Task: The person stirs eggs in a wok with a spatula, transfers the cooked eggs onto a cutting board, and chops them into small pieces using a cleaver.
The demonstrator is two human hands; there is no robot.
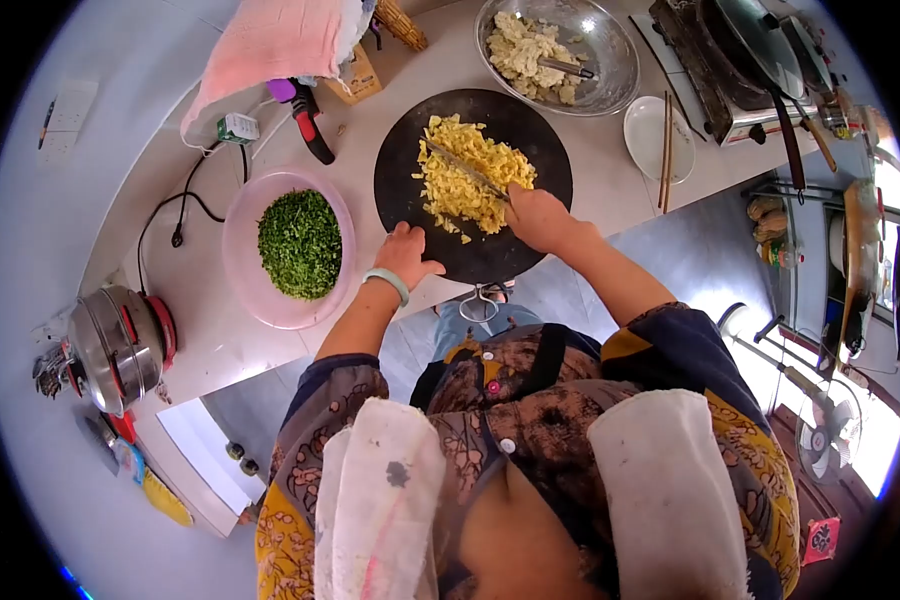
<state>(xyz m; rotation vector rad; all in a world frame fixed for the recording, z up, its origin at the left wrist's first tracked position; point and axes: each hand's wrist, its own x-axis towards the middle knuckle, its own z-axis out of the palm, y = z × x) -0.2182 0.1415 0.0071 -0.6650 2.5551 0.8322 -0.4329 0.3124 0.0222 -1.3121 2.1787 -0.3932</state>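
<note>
A round black cutting board (400, 150) lies on the counter with a heap of chopped yellow food (450, 190) on it. My right hand (538, 215) is closed around the handle end of a knife (465, 168), whose blade lies across the heap, pointing up and left. My left hand (406, 256) rests at the board's lower left edge, fingers apart, holding nothing, with a pale bangle at the wrist. Left of the board, a pink bowl (238, 245) holds chopped greens (300, 243).
Behind the board is a metal bowl (618, 65) of pale dough-like food. A white bowl (645, 140) with chopsticks (667, 150) stands right, near a gas stove (735, 118). A steel pot (115, 345), a cable (145, 225) and a red-black tool (310, 128) are at left.
</note>
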